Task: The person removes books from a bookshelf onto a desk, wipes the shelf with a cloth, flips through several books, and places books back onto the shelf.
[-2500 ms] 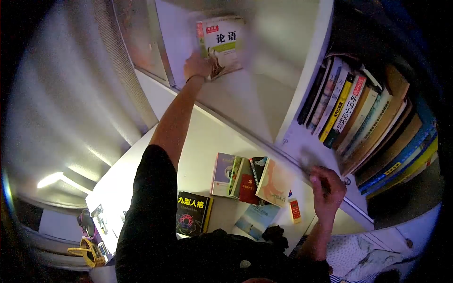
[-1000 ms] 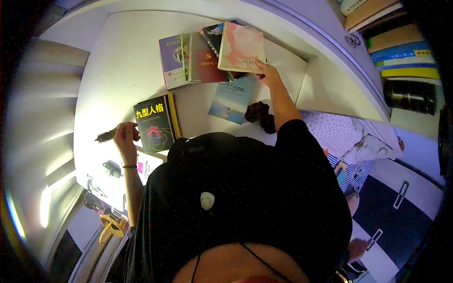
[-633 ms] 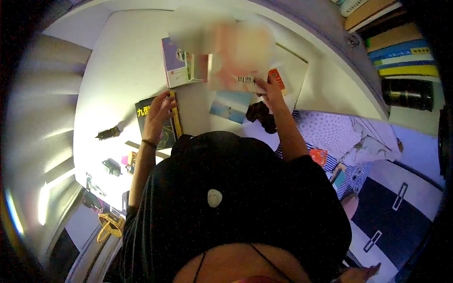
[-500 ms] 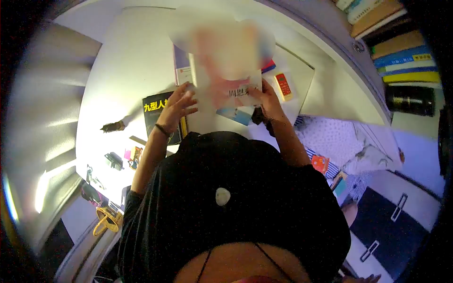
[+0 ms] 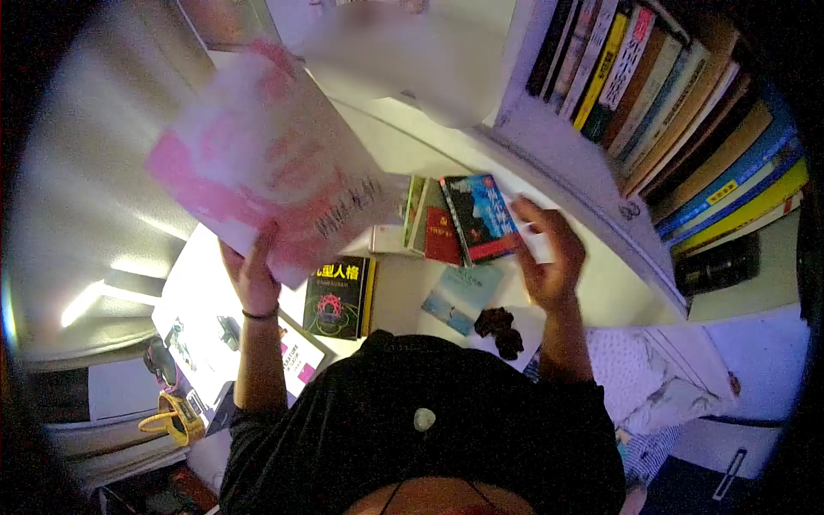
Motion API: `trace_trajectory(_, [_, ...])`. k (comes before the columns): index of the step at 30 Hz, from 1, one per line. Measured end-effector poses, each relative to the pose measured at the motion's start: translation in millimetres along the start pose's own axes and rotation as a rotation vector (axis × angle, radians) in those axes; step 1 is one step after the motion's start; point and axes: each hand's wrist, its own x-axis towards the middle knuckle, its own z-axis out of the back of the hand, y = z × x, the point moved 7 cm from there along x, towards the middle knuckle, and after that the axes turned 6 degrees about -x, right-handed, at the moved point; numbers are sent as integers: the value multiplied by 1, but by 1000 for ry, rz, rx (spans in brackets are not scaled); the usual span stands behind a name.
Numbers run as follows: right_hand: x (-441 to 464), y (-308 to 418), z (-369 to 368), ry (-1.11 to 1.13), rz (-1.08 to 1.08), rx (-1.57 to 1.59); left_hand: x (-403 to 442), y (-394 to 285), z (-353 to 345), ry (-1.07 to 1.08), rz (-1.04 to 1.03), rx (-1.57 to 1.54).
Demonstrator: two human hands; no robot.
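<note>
My left hand (image 5: 253,270) grips the lower edge of a white book with pink patches (image 5: 266,163), raised and tilted at the left. Dark handwritten-style lettering runs along its cover. My right hand (image 5: 554,249) is empty, fingers apart and slightly blurred, just right of a black and blue book (image 5: 482,215); whether a fingertip touches it I cannot tell. Beside that lies a red book (image 5: 441,236). A black book with a yellow title (image 5: 336,296) sits on the desk below the raised book. Nearer my body is a pale blue booklet (image 5: 459,296).
A crumpled dark item (image 5: 499,330) lies by the booklet. Upright books (image 5: 609,73) fill the shelf at upper right. A blurred white shape (image 5: 403,64) hangs above the desk. At lower left are a white-covered book (image 5: 300,356) and a yellow object (image 5: 176,421).
The pink-patched book has moved from between both hands to the upper left, in my left hand alone. My right hand has let go and moved right. The view has shifted, showing more shelf.
</note>
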Motion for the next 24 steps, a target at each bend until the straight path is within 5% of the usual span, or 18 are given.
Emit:
trace_trajectory(2, [19, 1, 35, -217, 50, -111, 41, -22, -18, 56, -125, 3])
trace_trajectory(10, [47, -49, 36, -102, -219, -27, 199, 16, -181, 102, -754, 443])
trace_trajectory(13, [50, -52, 40, -73, -355, 32, 238, 68, -220, 142, -493, 547])
trace_trajectory(16, [54, -42, 43, -82, -240, -104, 241, 67, -249, -12, -610, 788])
trace_trajectory(21, [49, -49, 37, -102, -290, -23, 283, 104, -264, 72, -816, 1178])
trace_trajectory(22, [52, -45, 38, -82, -300, -58, 282, 103, -263, 56, -757, 1089])
trace_trajectory(24, [52, -43, 36, -73, -287, -84, 298, 118, -248, 57, -310, 713])
